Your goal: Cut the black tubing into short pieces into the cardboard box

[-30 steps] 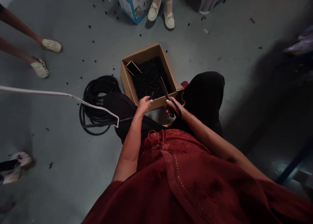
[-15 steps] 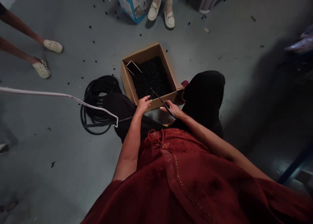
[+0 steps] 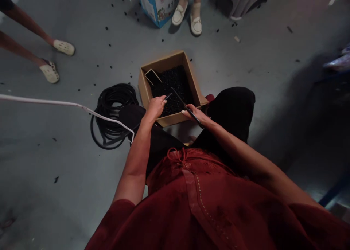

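Left hand (image 3: 156,107) pinching black piece (image 3: 168,96), likely light, bendy; grip near end. Right hand (image 3: 200,116), fingers round scissors (image 3: 179,97) above box (image 3: 172,120): probably stiff, hold by handles (image 3: 195,118).

dark scissors (image 3: 188,108), seen nearly edge-on, slant over an open cardboard box (image 3: 144,88) of small black pieces (image 3: 179,83), blade tip near a slim black strip (image 3: 168,96).
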The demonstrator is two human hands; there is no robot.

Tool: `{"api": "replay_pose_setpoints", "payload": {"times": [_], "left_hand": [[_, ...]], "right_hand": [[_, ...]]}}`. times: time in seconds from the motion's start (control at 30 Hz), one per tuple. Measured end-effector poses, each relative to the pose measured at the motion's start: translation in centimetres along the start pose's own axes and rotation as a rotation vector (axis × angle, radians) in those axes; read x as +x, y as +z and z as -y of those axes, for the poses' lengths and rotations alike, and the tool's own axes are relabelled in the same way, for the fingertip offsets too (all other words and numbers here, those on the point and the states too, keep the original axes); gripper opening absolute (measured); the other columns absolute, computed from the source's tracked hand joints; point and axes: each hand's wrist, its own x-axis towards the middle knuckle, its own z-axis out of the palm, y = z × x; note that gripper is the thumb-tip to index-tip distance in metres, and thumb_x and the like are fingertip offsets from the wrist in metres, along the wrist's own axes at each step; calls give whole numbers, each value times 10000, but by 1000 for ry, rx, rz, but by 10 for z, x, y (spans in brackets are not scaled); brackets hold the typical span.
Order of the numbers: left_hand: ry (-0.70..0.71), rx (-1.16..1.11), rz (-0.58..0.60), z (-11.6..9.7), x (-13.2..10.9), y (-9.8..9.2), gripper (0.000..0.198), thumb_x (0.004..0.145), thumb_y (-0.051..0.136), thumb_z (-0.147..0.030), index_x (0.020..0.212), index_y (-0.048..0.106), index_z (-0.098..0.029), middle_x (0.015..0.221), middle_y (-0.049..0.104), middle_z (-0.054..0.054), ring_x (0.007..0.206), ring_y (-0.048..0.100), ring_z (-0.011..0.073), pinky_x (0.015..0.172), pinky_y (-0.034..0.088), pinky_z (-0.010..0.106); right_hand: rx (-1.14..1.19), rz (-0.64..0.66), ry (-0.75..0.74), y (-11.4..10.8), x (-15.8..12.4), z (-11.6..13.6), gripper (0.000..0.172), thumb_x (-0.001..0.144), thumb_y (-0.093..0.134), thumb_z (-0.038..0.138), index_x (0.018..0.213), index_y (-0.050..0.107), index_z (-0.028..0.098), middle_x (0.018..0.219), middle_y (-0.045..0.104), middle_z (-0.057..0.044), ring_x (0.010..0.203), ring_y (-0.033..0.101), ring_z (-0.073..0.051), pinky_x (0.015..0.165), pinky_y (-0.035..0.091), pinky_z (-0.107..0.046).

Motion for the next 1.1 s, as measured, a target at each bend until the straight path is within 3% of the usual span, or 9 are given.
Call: {"api": "replay_pose_setpoints", "payload": {"times": [0.1,0.23,0.33,0.4,0.53,0.63,0.73,0.87,1.1], "left_hand": [[-103,218,-134,15,6,-45,333,978,453,-278,1156,708,-160,1089,712,123,1110,638,264,957,453,336],[-270,276,-384,35,16,-105,355,990,473,-404,1232,643,-207,1166,685,75,1222,572,258,994,438,353],[-264,287,-450,42,38,-119,351,1007,441,-390,1268,607,-224,1225,653,77,1210,581,271,1045,429,415],[-189,231,-427,44,61,-111,341,1019,411,-364,1266,592,-213,1223,649,90,1214,583,269,1072,424,428],[-17,-18,-307,52,109,-73,344,1033,378,-284,1268,591,-150,1047,680,76,1069,647,225,1024,463,413],[37,-313,-290,60,131,-48,372,1014,439,-413,1267,596,-189,884,671,31,894,665,175,903,512,344],[-6,-476,-220,63,138,-36,397,982,494,-468,1235,630,-194,773,643,10,739,631,136,762,514,272],[-82,-609,-57,55,139,-31,357,967,526,-401,1231,640,-189,735,633,1,625,571,93,633,473,205],[-181,-787,46,37,136,-26,267,946,535,-288,1165,629,-169,796,654,5,601,548,66,593,463,182]], "right_hand": [[35,8,23,-10,11,4,621,877,539,635,1278,528,160,1037,664,-93,899,633,-222,832,493,-357],[86,42,40,-21,27,9,584,878,555,633,1257,520,190,982,665,-73,863,636,-206,755,512,-335],[153,70,44,-29,42,17,548,895,538,628,1242,511,204,1034,667,-86,836,650,-195,709,516,-323],[175,80,35,-36,53,25,525,901,528,627,1218,521,208,1051,665,-93,829,655,-193,700,521,-326],[108,83,-4,-52,81,48,530,882,528,662,1167,557,216,1007,664,-86,853,653,-214,743,538,-357],[2,103,-22,-67,102,66,573,855,546,686,1174,563,210,1026,663,-88,914,646,-241,797,531,-381],[-71,94,-47,-79,120,77,614,840,542,702,1195,566,202,1064,663,-98,971,626,-267,835,513,-410],[-161,77,-39,-86,135,76,680,801,575,705,1252,549,197,1045,667,-106,963,618,-300,854,485,-454],[-149,145,-60,-76,145,70,646,811,569,684,1246,542,208,945,671,-89,874,628,-296,789,479,-428]]}}
